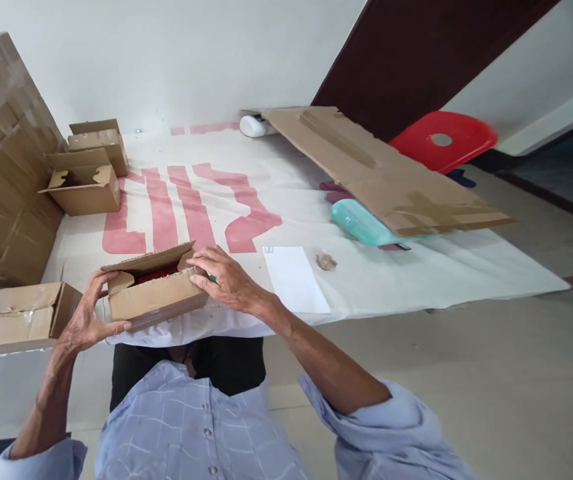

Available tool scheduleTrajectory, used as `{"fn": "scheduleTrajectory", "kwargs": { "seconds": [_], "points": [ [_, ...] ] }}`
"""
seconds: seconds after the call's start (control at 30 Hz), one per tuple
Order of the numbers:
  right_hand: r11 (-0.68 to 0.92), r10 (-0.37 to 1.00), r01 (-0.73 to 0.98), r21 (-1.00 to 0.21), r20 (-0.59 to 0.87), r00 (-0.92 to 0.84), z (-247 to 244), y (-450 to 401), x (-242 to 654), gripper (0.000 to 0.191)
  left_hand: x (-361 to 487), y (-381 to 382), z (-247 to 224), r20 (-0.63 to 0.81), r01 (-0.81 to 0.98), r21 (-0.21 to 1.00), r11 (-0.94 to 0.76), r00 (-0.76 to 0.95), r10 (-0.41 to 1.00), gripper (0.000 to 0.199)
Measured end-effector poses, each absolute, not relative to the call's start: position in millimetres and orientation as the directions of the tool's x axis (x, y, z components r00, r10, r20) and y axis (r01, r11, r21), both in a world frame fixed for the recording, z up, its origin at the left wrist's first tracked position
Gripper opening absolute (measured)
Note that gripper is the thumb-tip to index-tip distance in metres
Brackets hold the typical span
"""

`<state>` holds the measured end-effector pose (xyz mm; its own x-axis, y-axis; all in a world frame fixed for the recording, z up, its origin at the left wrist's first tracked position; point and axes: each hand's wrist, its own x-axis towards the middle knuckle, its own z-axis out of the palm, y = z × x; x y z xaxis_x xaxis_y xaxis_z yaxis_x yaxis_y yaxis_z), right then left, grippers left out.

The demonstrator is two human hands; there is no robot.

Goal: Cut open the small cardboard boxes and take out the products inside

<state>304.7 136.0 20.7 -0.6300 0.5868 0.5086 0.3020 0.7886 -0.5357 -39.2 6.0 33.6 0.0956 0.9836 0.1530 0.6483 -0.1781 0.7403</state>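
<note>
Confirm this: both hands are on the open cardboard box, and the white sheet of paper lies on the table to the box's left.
Wrong side: the head view shows the white sheet of paper on the table to the right of the open cardboard box. Left hand and right hand are both on the box.

Person wearing a light blue, long-sleeved shirt (181,427) patterned with thin white lines that cross into loose squares. The sleeves (391,420) are rolled or pushed up. At least 3 small round buttons (207,433) run down the front. Below the hem, black bottoms (229,363). Both hands are bare.
</note>
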Motion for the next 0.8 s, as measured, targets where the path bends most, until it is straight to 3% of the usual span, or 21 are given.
{"fn": "scheduleTrajectory", "kwargs": {
  "seconds": [0.13,0.3,0.4,0.6,0.8],
  "points": [
    [0.788,0.582,0.253,-0.561,0.543,-0.605,20,141,300,0.018,-31,4,43,0.232,0.680,0.692,-0.241,0.107,0.967,0.082],
    [0.810,0.568,0.242,-0.534,0.614,-0.548,14,143,299,0.017,-30,4,45,0.248,0.672,0.688,-0.274,0.138,0.959,0.081],
    [0.849,0.524,0.255,-0.463,0.674,-0.521,10,145,297,0.020,-32,6,42,0.244,0.670,0.690,-0.273,0.140,0.960,0.083],
    [0.902,0.387,0.386,-0.193,0.759,-0.523,1,143,294,0.029,-30,4,40,0.290,0.701,0.636,-0.322,0.169,0.942,0.076],
    [0.910,0.365,0.363,-0.199,0.801,-0.475,11,134,292,0.020,-30,-3,31,0.406,0.751,0.497,-0.434,0.240,0.882,0.057]
  ]
}}
